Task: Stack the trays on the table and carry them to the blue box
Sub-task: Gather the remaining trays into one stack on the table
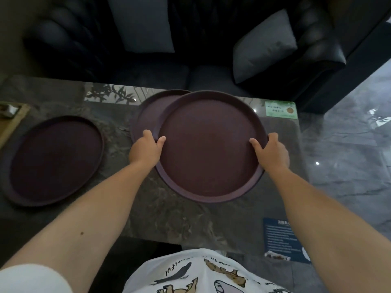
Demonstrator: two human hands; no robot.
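Note:
A round dark maroon tray [208, 144] is held above the dark marble table [169, 214]. My left hand [146, 150] grips its left rim and my right hand [271, 153] grips its right rim, thumbs inside. Under it and partly covered lies a second round tray [148, 113], offset to the back left. A third round tray [56, 160] lies flat on the table's left side. The blue box is not in view.
A black leather sofa [84, 49] with grey cushions [264, 45] stands behind the table. A green card [280, 109] lies at the table's back right, a blue printed card [283, 237] at the front right. A wooden item [11, 117] sits at the left edge. Glossy grey floor [349, 144] lies to the right.

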